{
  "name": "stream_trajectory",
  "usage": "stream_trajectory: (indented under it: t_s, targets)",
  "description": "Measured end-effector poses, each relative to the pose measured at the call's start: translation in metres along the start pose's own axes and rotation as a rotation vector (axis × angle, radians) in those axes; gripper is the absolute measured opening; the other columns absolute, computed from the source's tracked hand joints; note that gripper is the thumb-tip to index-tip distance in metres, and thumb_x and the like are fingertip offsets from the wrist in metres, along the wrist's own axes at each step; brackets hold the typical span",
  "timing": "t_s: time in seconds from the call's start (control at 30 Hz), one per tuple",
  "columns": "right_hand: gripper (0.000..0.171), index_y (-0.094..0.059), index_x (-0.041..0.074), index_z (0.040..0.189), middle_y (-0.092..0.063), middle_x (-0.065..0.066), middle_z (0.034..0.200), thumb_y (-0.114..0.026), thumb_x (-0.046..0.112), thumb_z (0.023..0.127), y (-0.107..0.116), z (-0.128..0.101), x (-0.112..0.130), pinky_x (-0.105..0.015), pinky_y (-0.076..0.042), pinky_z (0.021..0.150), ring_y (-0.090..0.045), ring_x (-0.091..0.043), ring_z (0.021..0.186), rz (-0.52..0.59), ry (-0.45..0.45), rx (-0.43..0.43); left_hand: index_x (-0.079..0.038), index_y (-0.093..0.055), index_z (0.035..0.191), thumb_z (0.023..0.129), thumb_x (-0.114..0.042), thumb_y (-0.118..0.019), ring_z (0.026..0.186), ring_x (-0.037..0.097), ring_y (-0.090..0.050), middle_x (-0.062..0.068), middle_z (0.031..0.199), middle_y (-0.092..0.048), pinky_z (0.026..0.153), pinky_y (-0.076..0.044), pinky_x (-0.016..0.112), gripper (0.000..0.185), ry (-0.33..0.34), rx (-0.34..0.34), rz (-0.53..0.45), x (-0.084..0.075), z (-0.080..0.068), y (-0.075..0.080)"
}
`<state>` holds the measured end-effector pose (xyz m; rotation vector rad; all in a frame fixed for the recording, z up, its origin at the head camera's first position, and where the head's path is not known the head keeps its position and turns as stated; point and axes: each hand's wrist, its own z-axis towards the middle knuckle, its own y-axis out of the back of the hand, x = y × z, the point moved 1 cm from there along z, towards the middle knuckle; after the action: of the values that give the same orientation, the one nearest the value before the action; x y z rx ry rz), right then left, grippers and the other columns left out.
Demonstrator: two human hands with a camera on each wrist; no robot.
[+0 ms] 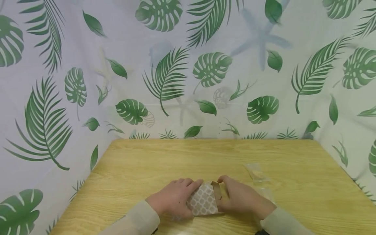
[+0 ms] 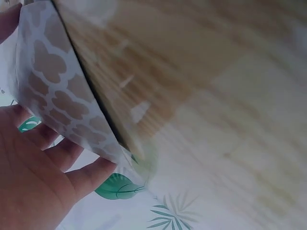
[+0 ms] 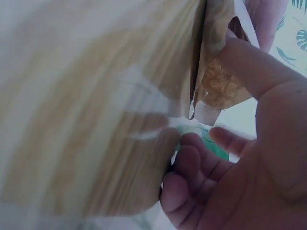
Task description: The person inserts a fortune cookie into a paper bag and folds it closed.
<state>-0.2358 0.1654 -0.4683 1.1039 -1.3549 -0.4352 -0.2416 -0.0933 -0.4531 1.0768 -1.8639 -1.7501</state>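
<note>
A small paper box with a beige and white lattice print lies low over the table, between the two hands. My left hand grips it from the left, thumb on the near side and fingers along the far side. At its right end a brown cardboard flap stands out. My right hand is at this end with thumb and forefinger spread apart. In the right wrist view its thumb touches the flap, beside a crinkled brown material in the opening. The other fingers bend loosely below, apart from the box.
Behind the right hand, a clear plastic bag lies on the wood-grain table. Another clear piece of plastic is partly covered by the right wrist. A leaf-printed cloth hangs around the table's back and sides.
</note>
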Motion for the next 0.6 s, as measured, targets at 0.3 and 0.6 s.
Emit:
stream_trajectory:
  t_s: [0.3,0.6]
  targets:
    - [0.061,-0.057,0.023,0.125,-0.056,0.004,0.112,-0.083,0.05,0.077,-0.0001,-0.0091,0.0029,-0.042,-0.052,0.081,-0.058,-0.014,0.095,-0.086,0.135,-0.056,-0.03,-0.021,0.163,0.072,-0.07,-0.078,0.14,0.024,-0.04,-0.002,0.155,-0.04,0.112,-0.037,0.049,0.114,-0.011,0.008,-0.016,-0.0016,-0.001,-0.0034]
    - [0.08,-0.06,0.013,0.138,-0.048,0.005,0.102,-0.082,0.057,0.074,-0.0019,-0.0106,0.006,-0.031,-0.047,0.063,-0.049,-0.011,0.076,-0.178,0.19,0.027,-0.031,-0.023,0.162,0.072,-0.071,-0.078,0.141,0.024,-0.038,-0.003,0.155,-0.04,0.112,-0.035,0.054,0.113,-0.029,0.011,0.054,-0.002,-0.0036,-0.004]
